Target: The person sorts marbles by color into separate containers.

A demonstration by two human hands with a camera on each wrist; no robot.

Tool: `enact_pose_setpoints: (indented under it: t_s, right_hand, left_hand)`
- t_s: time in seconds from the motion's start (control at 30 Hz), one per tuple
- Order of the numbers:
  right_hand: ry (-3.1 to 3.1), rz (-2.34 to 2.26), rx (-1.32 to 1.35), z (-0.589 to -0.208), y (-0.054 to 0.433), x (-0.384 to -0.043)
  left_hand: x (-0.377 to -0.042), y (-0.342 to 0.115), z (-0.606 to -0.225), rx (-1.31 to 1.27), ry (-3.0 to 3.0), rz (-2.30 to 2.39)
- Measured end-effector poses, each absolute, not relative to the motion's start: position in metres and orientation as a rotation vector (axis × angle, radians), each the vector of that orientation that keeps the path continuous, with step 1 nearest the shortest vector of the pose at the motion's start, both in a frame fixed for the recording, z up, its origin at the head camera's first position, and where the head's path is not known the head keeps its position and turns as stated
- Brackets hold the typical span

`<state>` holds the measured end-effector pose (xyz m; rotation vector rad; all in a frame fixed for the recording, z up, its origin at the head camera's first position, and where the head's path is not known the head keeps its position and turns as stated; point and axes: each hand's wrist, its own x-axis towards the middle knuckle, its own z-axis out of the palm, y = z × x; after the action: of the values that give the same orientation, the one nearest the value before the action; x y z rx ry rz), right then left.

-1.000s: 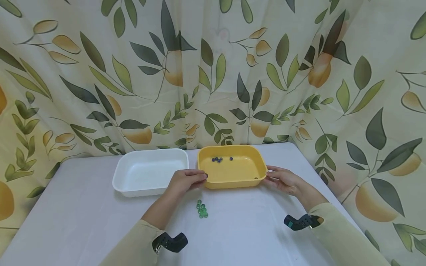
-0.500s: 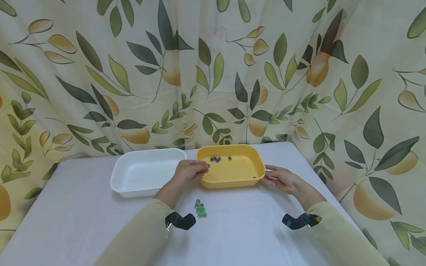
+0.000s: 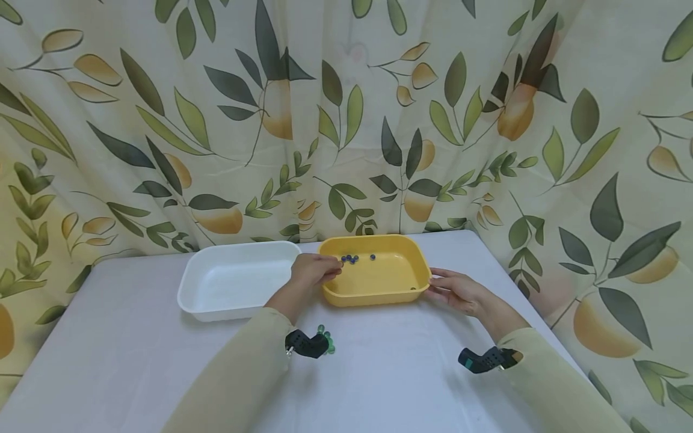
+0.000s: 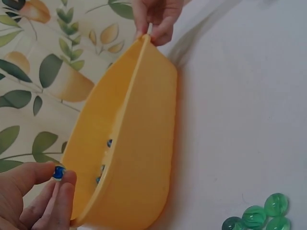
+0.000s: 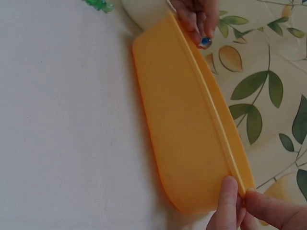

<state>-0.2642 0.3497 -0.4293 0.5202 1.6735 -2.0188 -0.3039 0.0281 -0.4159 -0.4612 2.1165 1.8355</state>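
Note:
My left hand [image 3: 310, 273] pinches a blue marble [image 4: 59, 173] between thumb and fingertips, just above the left rim of a yellow tray [image 3: 379, 281]. At the tray's right end my right hand [image 3: 457, 293] grips the rim between thumb and fingers, as the right wrist view [image 5: 271, 208] also shows. Several dark blue marbles [image 3: 349, 259] lie inside toward the tray's back left. One small dark marble [image 3: 414, 288] sits in its near right corner. On the cloth in front are several green marbles [image 4: 254, 216], partly hidden by the left wrist's camera band in the head view.
A white tray [image 3: 230, 285] stands left of the yellow one, with its right end partly behind my left hand. Both rest on a white-clothed table [image 3: 390, 367]. A leaf-patterned curtain [image 3: 346, 120] hangs right behind the table's back edge.
My left hand, pinching the marble, has risen and moved slightly inward over the yellow tray's left rim. Its wrist now covers some green marbles. The right hand keeps its grip on the tray.

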Motion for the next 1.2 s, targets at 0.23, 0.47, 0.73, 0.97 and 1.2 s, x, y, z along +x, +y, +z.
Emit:
enact_pose_setpoints:
  t_s: [0.23, 0.47, 0.73, 0.97, 1.2]
  right_hand:
    - [1.668, -2.023, 0.511, -0.4293, 0.3501, -0.2637]
    - [1.651, -2.034, 0.506, -0.4292, 0.3504, -0.2627]
    - [1.638, -2.045, 0.521, -0.4277, 0.3502, -0.2624]
    - [1.628, -2.042, 0.523, -0.4274, 0.3502, -0.2625]
    - [1.634, -2.04, 0.531, -0.4271, 0.3493, -0.2631]
  left_hand:
    - [-0.3073, 0.0304, -0.415, -0.499, 2.166, 1.849]
    - [-0.3123, 0.0332, -0.4195, -0.544, 2.201, 1.832]
    - [-0.3096, 0.0333, -0.4187, -0.524, 2.214, 1.823]
    - [-0.3062, 0.0321, -0.4173, -0.494, 2.208, 1.861]
    - [-0.3024, 0.0253, -0.4143, -0.478, 2.149, 1.907]
